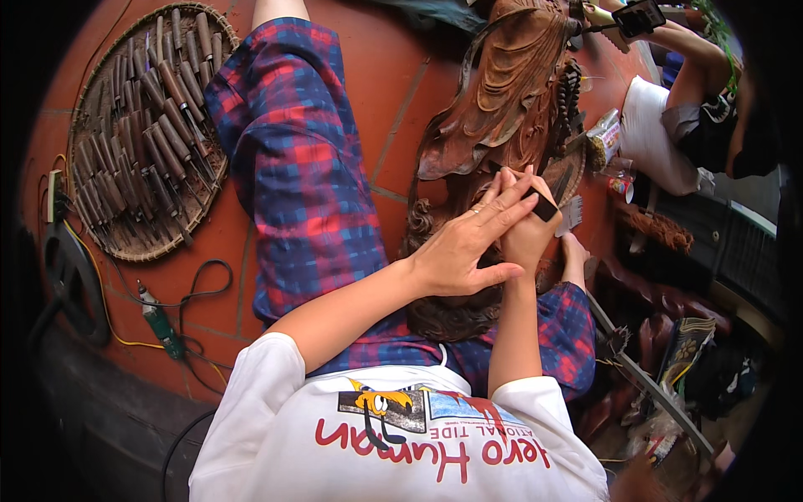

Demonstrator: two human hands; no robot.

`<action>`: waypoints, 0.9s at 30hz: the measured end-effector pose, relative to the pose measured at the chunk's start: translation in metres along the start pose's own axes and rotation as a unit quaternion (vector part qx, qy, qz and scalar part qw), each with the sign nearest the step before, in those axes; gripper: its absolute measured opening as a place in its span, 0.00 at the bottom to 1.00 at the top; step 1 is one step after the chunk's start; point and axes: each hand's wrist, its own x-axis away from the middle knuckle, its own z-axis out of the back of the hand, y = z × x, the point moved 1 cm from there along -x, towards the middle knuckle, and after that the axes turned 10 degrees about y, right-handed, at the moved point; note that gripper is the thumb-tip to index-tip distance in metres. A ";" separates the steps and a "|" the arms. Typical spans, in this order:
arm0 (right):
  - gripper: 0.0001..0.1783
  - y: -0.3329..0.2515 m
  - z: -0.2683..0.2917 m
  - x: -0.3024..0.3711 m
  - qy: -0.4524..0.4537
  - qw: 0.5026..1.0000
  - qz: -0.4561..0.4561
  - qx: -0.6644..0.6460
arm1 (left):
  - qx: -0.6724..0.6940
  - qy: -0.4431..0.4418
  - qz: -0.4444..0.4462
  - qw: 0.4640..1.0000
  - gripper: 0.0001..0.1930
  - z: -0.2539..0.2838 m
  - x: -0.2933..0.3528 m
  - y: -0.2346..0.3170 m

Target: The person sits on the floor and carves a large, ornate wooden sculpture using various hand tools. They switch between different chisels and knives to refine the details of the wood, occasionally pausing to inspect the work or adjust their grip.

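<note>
Reddish floor tiles (381, 84) spread below. Nearest, the right hand (524, 241) is closed around a dark block (543, 206), the left hand (454, 245) laid across it, fingers extended; under them, the carved wooden figure (502, 100) lies between plaid trouser legs (293, 159). Leftward lies a green power tool (159, 326); past a strip of tile, a round woven basket (150, 254) holds many wooden-handled tools (134, 142).

You wear a white short-sleeved T-shirt (268, 435), its chest printed with dark red lettering, a yellow-orange cartoon figure (386, 405) and a blue panel (456, 405), above loose plaid trousers (305, 188) in red, blue and navy; a white drawstring (443, 356) shows, and a slim ring (475, 211) circles a finger of your left hand (464, 243).
</note>
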 end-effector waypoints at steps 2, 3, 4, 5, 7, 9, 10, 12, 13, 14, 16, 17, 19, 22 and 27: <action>0.07 -0.001 0.002 0.004 0.014 0.998 -0.066 -0.019 | 0.014 -0.003 0.003 1.000 0.43 -0.002 -0.003 0.002; 0.07 -0.007 0.000 0.003 0.014 0.999 -0.050 -0.004 | 0.006 -0.003 -0.002 1.000 0.43 0.000 -0.003 0.002; 0.07 -0.011 -0.003 0.003 0.014 0.999 -0.033 0.010 | -0.002 -0.003 -0.007 1.000 0.43 0.003 -0.001 0.002; 0.07 -0.011 -0.007 0.001 -0.001 0.996 0.050 0.079 | -0.016 0.001 -0.014 1.000 0.43 0.009 0.003 -0.001; 0.07 -0.022 -0.008 0.001 0.000 0.992 -0.031 0.122 | 0.012 0.023 0.013 1.000 0.44 0.007 0.005 -0.004; 0.07 -0.014 -0.003 -0.004 -0.012 0.997 -0.029 0.076 | 0.011 0.026 0.004 1.000 0.44 0.001 0.001 -0.004; 0.06 -0.006 0.000 -0.004 -0.004 0.999 -0.023 0.023 | 0.010 0.021 -0.004 1.000 0.44 -0.002 -0.002 -0.003; 0.07 -0.004 -0.001 -0.003 0.000 0.999 -0.047 -0.002 | 0.013 0.024 -0.008 1.000 0.44 -0.004 -0.004 -0.002; 0.07 -0.008 -0.002 -0.004 -0.007 0.999 -0.024 0.021 | 0.001 0.027 -0.013 1.000 0.44 0.000 -0.001 -0.001; 0.07 -0.015 -0.003 -0.006 -0.012 0.999 -0.001 0.049 | -0.007 0.026 -0.018 0.999 0.44 0.002 0.000 -0.001; 0.09 -0.027 -0.008 -0.004 -0.013 0.986 0.005 0.167 | 0.003 0.034 -0.008 0.999 0.44 0.004 0.004 -0.004; 0.09 -0.024 -0.009 -0.005 -0.016 0.990 -0.013 0.142 | 0.006 0.039 -0.003 0.999 0.44 0.004 0.004 -0.004; 0.08 -0.016 -0.002 -0.009 -0.017 0.994 -0.101 0.033 | 0.027 0.038 -0.003 0.999 0.44 -0.001 -0.002 -0.002; 0.09 -0.013 -0.004 -0.005 -0.002 0.996 -0.089 0.009 | 0.018 0.033 -0.008 0.999 0.43 -0.001 -0.002 0.000; 0.08 -0.016 -0.008 -0.006 -0.006 0.994 -0.039 0.100 | 0.016 0.049 0.001 0.999 0.43 0.002 0.004 -0.006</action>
